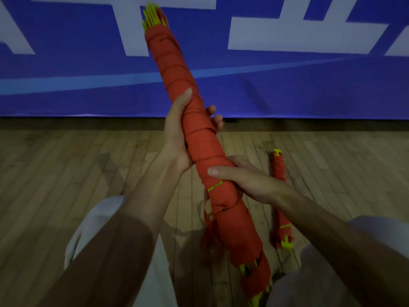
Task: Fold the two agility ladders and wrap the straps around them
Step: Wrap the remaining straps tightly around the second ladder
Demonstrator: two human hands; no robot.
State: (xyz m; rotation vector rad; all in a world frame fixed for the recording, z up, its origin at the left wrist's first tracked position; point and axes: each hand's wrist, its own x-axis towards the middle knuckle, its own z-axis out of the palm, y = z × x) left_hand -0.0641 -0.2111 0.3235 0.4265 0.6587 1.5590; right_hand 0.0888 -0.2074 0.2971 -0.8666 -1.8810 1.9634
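A long bundle of yellow ladder rungs wound in red strap point(177, 69) slants from the upper middle down to the lower right, held off the floor. My left hand point(179, 131) grips its middle, thumb along the front and fingertips showing behind. My right hand point(241, 177) grips it lower down, thumb across the front. Below that hand the strap hangs loose, with a short red tail point(208, 220) dangling. Yellow rung ends stick out at both ends. A second, thinner wrapped ladder point(280, 173) lies on the floor to the right, partly hidden by my right forearm.
I am down on a wooden plank floor point(66, 165), with my knees in light trousers point(93, 222) at both sides. A blue banner with white shapes point(287, 80) stands along the wall straight ahead.
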